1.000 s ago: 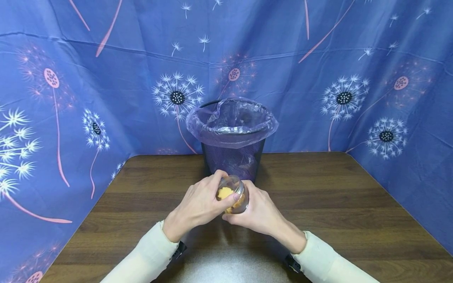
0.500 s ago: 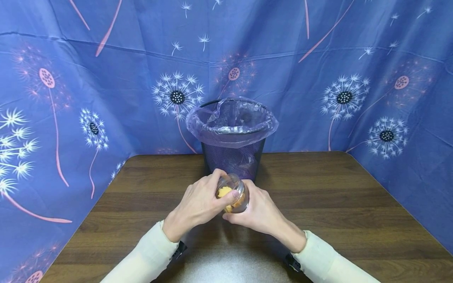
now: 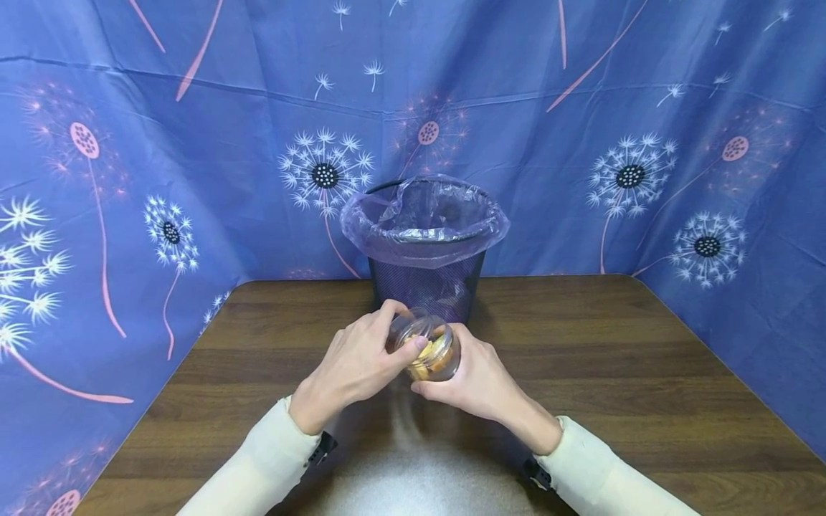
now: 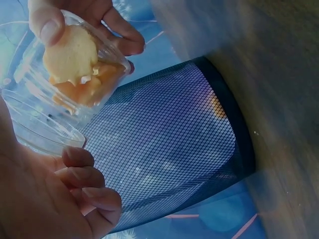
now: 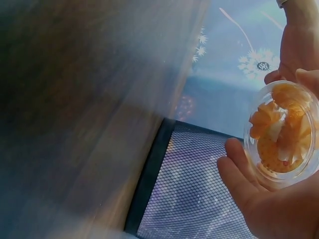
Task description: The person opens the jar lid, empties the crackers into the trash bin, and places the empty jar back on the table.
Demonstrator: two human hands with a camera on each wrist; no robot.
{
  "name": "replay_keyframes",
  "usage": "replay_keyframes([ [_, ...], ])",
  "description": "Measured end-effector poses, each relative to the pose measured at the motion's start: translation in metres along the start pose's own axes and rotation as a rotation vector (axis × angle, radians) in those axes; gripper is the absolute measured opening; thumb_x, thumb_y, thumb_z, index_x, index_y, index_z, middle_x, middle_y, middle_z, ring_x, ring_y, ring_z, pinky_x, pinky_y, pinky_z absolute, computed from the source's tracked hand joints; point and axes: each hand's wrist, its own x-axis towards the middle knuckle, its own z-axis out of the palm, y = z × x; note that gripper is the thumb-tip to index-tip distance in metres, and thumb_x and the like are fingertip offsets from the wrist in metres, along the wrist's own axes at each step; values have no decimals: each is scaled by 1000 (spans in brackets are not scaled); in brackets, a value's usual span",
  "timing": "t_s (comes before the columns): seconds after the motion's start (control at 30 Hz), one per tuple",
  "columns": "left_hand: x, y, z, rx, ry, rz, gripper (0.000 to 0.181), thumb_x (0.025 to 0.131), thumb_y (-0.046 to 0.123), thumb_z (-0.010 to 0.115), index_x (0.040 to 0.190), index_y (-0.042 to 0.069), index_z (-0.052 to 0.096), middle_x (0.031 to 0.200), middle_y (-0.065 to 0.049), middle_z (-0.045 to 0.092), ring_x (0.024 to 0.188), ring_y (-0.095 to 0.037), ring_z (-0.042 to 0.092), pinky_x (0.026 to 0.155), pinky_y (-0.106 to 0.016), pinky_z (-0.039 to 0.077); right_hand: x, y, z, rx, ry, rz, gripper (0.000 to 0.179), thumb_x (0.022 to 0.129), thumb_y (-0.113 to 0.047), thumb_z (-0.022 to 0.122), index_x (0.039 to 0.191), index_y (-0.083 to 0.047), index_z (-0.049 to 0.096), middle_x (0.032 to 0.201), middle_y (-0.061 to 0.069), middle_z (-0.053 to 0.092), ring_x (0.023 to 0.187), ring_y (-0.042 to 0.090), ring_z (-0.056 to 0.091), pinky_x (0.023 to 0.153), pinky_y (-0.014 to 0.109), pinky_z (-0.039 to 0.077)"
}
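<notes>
Your left hand [image 3: 351, 369] grips the clear lid [image 4: 37, 127] and your right hand [image 3: 484, 376] the tilted jar [image 3: 448, 364], before the bin [image 3: 422, 283]. Ease the lid clear gently, steadying the jar against spills.

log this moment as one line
left hand: holds clear lid; right hand: grips clear jar; yellow-orange pieces: inside jar; lid: off jar mouth; mesh bin: lined, beyond jar

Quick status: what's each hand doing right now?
Left hand: holding the clear lid.
Right hand: holding the clear jar with yellow-orange pieces inside.
</notes>
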Motion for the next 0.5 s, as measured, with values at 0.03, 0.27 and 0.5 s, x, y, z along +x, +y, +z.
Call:
replay_keyframes([
  [0.03, 0, 0, -1, 3, 0, -4, 60, 83, 75, 36, 123, 30, 46, 98, 8, 59, 84, -10, 57, 64, -36, 47, 0, 1, -1, 4, 5, 3, 82, 51, -67, 79, 116, -26, 50, 93, -13, 59, 77, 4, 58, 65, 25, 49],
  [0.27, -8, -3, -9, 27, 18, -51, 60, 81, 77, 37, 123, 34, 46, 92, 11, 57, 80, -7, 54, 63, -34, 45, 1, 5, -11, 63, 7, 18, 85, 51, -69, 78, 118, -26, 51, 95, -13, 60, 80, 3, 59, 68, 27, 50],
  [0.5, -20, -13, -12, 54, -10, -72, 58, 81, 77, 38, 122, 37, 46, 91, 12, 55, 81, -6, 53, 64, -35, 44, 0, 7, -25, 64, 28, 54, 82, 51, -68, 79, 117, -28, 51, 94, -12, 62, 81, 7, 59, 70, 31, 49],
])
